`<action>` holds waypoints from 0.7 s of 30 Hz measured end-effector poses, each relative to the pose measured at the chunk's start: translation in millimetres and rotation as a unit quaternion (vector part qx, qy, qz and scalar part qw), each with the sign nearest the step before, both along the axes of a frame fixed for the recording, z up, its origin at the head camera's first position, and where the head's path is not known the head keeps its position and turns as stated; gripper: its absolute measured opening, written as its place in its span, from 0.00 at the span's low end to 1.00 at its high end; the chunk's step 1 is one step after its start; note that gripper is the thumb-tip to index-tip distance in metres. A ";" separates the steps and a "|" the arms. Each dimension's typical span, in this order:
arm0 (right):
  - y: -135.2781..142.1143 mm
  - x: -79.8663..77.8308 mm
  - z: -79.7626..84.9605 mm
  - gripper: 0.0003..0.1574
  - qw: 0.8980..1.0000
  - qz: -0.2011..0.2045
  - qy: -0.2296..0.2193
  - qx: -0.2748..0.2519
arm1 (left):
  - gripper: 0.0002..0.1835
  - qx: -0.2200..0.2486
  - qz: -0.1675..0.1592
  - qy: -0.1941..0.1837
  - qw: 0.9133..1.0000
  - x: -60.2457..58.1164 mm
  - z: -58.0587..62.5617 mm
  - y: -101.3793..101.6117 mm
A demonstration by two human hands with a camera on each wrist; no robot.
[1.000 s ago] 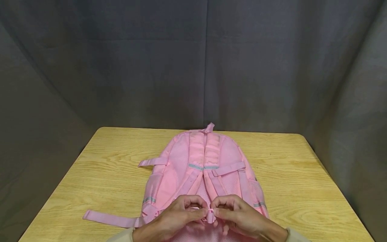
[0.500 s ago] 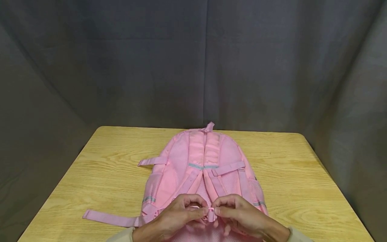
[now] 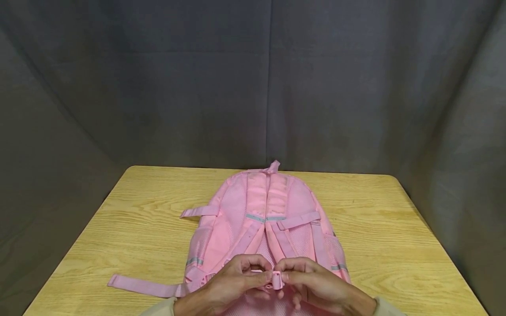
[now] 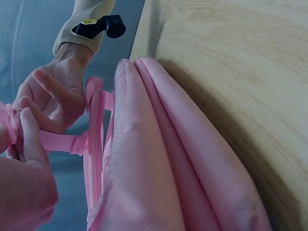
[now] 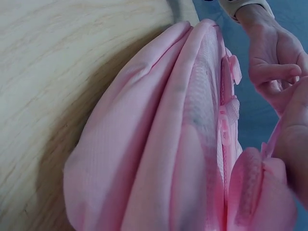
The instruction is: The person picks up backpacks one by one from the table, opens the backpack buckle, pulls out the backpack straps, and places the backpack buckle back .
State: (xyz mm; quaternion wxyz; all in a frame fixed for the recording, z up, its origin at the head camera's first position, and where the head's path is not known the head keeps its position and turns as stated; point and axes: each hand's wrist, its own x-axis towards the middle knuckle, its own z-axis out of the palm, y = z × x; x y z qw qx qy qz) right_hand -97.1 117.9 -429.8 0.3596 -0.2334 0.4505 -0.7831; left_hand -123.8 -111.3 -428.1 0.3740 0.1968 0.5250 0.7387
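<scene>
A pink backpack [image 3: 233,237] lies on the table with its shoulder straps facing up. Over its lower part, both hands pinch a small pink strap buckle [image 3: 278,281] between thumbs and fingertips. My left hand [image 3: 241,278] grips it from the left, my right hand [image 3: 316,281] from the right. A strip of webbing hangs in the buckle; how it is threaded is too small to tell. In the left wrist view, pink webbing [image 4: 62,142] runs from the fingers toward the bag. The right wrist view shows the bag's side [image 5: 144,130], with the buckle hidden.
One loose strap [image 3: 146,286] stretches left over the wooden table [image 3: 395,245]. A shorter strap [image 3: 199,211] sticks out at the bag's upper left, and another [image 3: 298,219] lies across its right side. Dark grey curtain [image 3: 197,87] surrounds the table's back and sides.
The buckle has turned slightly, so more of its frame shows. The right hand's fingers have shifted a little on it. The backpack and left hand stay nearly still.
</scene>
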 end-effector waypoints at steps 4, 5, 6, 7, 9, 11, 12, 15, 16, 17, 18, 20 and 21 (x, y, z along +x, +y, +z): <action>0.6 0.0 -0.4 0.19 1.000 0.002 0.008 0.002 | 0.05 0.005 0.005 -0.007 1.000 0.7 -1.7 0.3; 0.6 -0.1 -0.5 0.19 1.000 0.002 0.011 0.003 | 0.04 0.005 0.006 -0.007 1.000 1.0 -1.7 0.3; 0.9 -0.3 -0.5 0.19 1.000 0.002 0.015 0.004 | 0.04 0.005 0.006 -0.008 1.000 1.2 -1.7 0.3; 0.9 -0.6 -0.6 0.19 1.000 0.002 0.020 0.005 | 0.04 0.004 0.007 -0.008 1.000 1.4 -1.6 0.3; 0.9 -1.4 -0.6 0.18 0.999 0.000 0.032 0.009 | 0.04 0.004 0.005 -0.009 1.000 1.7 -1.2 0.2; 1.0 -2.4 -0.5 0.17 0.999 -0.002 0.043 0.012 | 0.04 0.001 0.003 -0.008 1.000 1.9 -0.7 0.2; 1.2 -2.9 -0.3 0.17 0.999 -0.004 0.048 0.014 | 0.04 -0.002 0.003 -0.008 1.000 2.0 -0.5 0.2; 1.5 -4.0 -0.5 0.12 0.998 -0.009 0.058 0.019 | 0.04 -0.008 0.002 -0.011 1.000 2.1 -0.3 0.4; 1.5 -4.3 -0.4 0.11 0.998 -0.011 0.060 0.021 | 0.04 -0.010 0.003 -0.012 1.000 2.0 -0.5 0.5; 1.6 -4.5 -0.4 0.11 0.998 -0.015 0.064 0.025 | 0.04 -0.010 0.003 -0.015 1.000 1.9 -0.6 0.7; 1.8 -4.6 -0.2 0.13 0.997 -0.017 0.068 0.029 | 0.05 -0.011 0.003 -0.018 1.000 1.7 -0.8 0.7; 1.9 -5.0 -0.2 0.18 0.996 -0.022 0.076 0.038 | 0.04 -0.011 0.003 -0.025 1.000 1.4 -1.1 0.7; 2.0 -5.0 0.4 0.18 0.996 -0.024 0.080 0.044 | 0.04 -0.011 0.002 -0.029 1.000 1.4 -1.1 0.7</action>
